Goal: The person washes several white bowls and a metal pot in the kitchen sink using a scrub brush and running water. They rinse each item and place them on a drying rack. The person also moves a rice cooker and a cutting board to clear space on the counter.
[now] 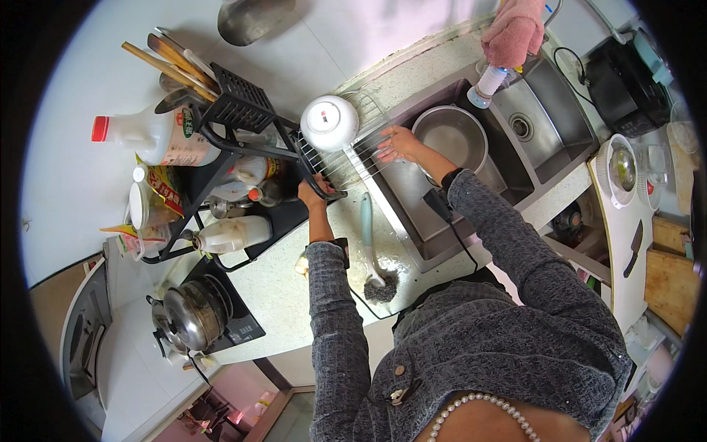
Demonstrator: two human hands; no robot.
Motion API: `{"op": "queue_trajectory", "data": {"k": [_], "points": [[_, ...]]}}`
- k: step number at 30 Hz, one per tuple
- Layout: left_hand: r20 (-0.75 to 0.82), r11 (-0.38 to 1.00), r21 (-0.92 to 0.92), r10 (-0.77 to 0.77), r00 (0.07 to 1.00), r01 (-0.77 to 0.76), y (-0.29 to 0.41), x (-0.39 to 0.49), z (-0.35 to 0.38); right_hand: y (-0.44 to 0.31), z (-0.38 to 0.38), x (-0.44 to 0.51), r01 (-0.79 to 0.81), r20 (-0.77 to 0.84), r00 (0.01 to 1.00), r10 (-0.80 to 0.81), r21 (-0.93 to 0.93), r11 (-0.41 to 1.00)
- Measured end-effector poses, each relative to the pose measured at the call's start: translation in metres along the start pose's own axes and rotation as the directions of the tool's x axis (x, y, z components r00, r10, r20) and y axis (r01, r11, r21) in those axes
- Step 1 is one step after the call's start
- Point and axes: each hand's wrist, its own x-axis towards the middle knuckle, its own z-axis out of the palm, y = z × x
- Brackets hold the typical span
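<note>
My left hand [314,193] is closed around the lower front corner of a black metal shelf rack [301,160]; part of its grip is hidden. A wire drainer shelf [362,166] reaches from that rack over the sink's left edge. At the sink-side end of the wires is my right hand [400,145], its fingers apart and nothing visible in them; whether they touch the wires is hard to tell. An upturned white bowl [330,122] rests on the wire shelf. Below my right hand, a round metal basin [451,139] sits in the large sink bowl [411,218].
A brush with a pale green handle [366,221] lies on the wet counter [287,293]. Bottles [235,235] and jars fill the rack. Pots [190,315] stand on a cooktop at left. A pink cloth [513,33] covers the faucet. A knife [633,248] lies at far right.
</note>
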Motion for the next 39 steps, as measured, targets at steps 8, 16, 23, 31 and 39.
{"op": "queue_trajectory", "data": {"k": [8,16,23,31,39], "points": [[0.003,1.000,0.000,-0.007,1.000,0.007,-0.003,0.002,0.001,-0.005,0.004,-0.006,-0.014,-0.009,1.000,0.015,0.054,0.998],[0.024,0.998,-0.026,-0.054,0.998,0.054,-0.012,0.010,0.004,-0.014,0.006,-0.015,-0.031,-0.025,0.999,0.032,0.047,0.998],[0.034,0.999,-0.012,-0.029,0.999,0.030,-0.007,0.008,0.001,-0.012,0.003,-0.014,-0.019,0.025,1.000,0.016,0.105,0.994],[0.019,0.999,0.005,-0.045,0.999,0.045,-0.005,0.007,0.002,-0.022,-0.004,-0.009,-0.094,0.089,0.993,0.083,0.125,0.988],[0.034,1.000,0.005,-0.011,0.999,0.011,-0.011,0.012,0.003,-0.021,-0.005,-0.006,-0.070,0.101,0.993,0.055,0.144,0.987]]}}
